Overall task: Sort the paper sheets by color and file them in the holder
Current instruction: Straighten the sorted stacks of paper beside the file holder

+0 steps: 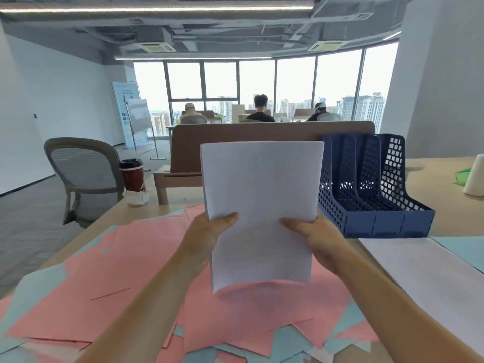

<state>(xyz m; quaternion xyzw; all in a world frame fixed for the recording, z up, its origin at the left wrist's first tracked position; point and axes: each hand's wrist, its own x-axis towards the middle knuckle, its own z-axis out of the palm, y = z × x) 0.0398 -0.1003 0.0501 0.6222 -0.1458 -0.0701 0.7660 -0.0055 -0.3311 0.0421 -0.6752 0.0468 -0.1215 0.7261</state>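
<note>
I hold a stack of white sheets (pixel 262 195) upright above the desk. My left hand (pixel 209 231) grips its left edge with the thumb on the front. My right hand (pixel 311 237) grips its right edge the same way. Under the stack, pink sheets (pixel 125 279) lie spread in a loose heap, mixed with light blue sheets (pixel 39 281). The dark blue mesh file holder (pixel 366 187) stands to the right of the stack with nothing visible in its slots.
White sheets (pixel 419 268) and a light blue sheet (pixel 463 247) lie at the right. A red cup (pixel 132 174) and a face mask (pixel 137 197) sit at the desk's far left, by an office chair (pixel 83 174). A brown divider (pixel 235 142) closes the back. A white roll (pixel 475 176) stands far right.
</note>
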